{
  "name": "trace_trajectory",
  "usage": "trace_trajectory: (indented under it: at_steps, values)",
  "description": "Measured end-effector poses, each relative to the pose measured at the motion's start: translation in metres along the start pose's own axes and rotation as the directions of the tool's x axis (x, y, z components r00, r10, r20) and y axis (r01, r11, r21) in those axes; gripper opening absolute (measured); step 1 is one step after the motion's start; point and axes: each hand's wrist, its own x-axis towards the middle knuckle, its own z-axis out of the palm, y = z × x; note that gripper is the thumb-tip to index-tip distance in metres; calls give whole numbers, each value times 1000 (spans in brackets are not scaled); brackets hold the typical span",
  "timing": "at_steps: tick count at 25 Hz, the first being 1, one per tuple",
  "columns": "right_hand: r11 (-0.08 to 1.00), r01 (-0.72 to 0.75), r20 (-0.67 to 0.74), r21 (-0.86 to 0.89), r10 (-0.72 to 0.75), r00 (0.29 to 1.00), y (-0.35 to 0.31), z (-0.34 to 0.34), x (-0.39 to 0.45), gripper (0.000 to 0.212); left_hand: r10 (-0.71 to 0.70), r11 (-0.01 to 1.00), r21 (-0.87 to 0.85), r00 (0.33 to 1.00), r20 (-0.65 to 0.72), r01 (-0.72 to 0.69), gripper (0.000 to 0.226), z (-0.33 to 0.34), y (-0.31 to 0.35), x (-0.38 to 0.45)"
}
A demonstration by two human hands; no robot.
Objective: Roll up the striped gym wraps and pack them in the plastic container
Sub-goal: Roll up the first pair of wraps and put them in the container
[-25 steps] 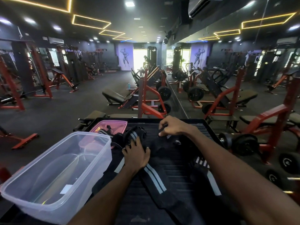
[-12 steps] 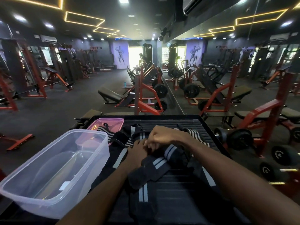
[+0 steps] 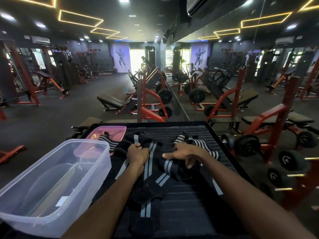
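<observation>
a long black wrap (image 3: pixel 149 171) with grey stripes lies on the ribbed black platform (image 3: pixel 198 204); the left hand (image 3: pixel 138 155) grips its far end. the right hand (image 3: pixel 185 153) rests loosely open on another wrap. beside them sits the clear, smooth plastic container (image 3: pixel 57 178).

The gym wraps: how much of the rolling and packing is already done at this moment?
Done: nothing packed; the clear plastic container holds no wraps. In hand: the left hand grips a black wrap with grey stripes, while the right hand rests on another wrap. Left: all wraps lie unrolled on the black ribbed platform, including the white-striped one.
</observation>
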Motion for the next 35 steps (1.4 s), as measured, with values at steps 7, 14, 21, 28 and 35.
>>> trace_trajectory:
  at_steps: [7, 14, 21, 28, 35]
  values:
    - [952, 238, -91, 195, -224, 970, 6, -2, 19, 43, -30, 993, -98, 946, 321, 65, 33, -15, 12, 1]
    - [838, 263, -222, 478, -174, 959, 16, 10, 37, 35, 159, 925, 275, 926, 342, -260, 14, -7, 5, 8]
    - [807, 243, -339, 538, -57, 939, 18, 14, 44, 34, 259, 833, 444, 942, 212, -329, 28, 4, 1, 10]
    - [971, 237, -131, 12, -233, 964, 25, 12, 41, 61, 585, 623, 525, 791, 179, -580, 17, 18, 4, 4]
    - [813, 366, -513, 452, -99, 853, 40, 30, 65, 20, 540, 692, 386, 792, 284, -610, 35, 15, -9, 6]
